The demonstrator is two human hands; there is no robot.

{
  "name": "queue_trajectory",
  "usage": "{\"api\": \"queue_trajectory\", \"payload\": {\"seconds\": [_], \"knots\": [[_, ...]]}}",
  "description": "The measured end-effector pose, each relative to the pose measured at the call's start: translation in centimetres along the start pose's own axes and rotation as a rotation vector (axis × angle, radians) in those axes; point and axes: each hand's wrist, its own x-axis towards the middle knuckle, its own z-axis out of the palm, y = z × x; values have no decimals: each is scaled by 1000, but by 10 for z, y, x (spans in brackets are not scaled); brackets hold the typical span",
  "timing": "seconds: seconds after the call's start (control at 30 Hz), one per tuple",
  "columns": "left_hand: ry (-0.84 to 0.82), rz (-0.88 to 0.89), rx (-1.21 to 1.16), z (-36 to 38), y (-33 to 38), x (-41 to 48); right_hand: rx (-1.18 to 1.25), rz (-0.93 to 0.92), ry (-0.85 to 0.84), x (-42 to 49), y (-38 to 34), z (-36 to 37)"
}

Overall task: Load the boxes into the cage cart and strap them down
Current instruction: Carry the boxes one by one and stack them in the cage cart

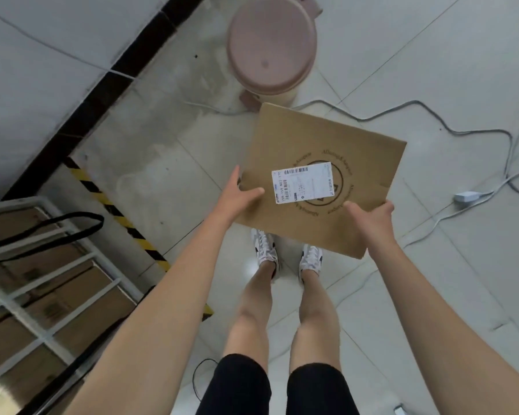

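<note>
A brown cardboard box (321,145) with a white shipping label (303,182) and a round printed logo is held in the air over my feet. My left hand (240,191) grips its near left edge, thumb on top. My right hand (369,214) grips its near right edge. At the lower left stands the white cage cart (54,283), with several brown boxes (72,295) inside behind its bars. A black strap (42,232) loops across the cart's top.
A pink pedal bin (270,49) stands on the tiled floor just beyond the box. Grey cables (474,136) and a white power adapter (466,196) lie to the right. Yellow-black hazard tape (117,214) runs beside the cart. A wall with black skirting is on the left.
</note>
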Motion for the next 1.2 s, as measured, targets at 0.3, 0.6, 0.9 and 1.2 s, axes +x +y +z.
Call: {"api": "queue_trajectory", "payload": {"seconds": [0.3,0.6,0.9,1.2], "knots": [[84,35,-150,-6,21,-41,134,-190,7,-46,-44,-37],[311,190,-384,-81,84,-265,-18,-664,-122,-240,-134,-114],[773,318,-745,-157,0,-515,-239,-1144,-381,-474,-179,-77],[1369,365,-1113,-148,-228,-761,-533,-1433,-946,-709,-23,58]]}}
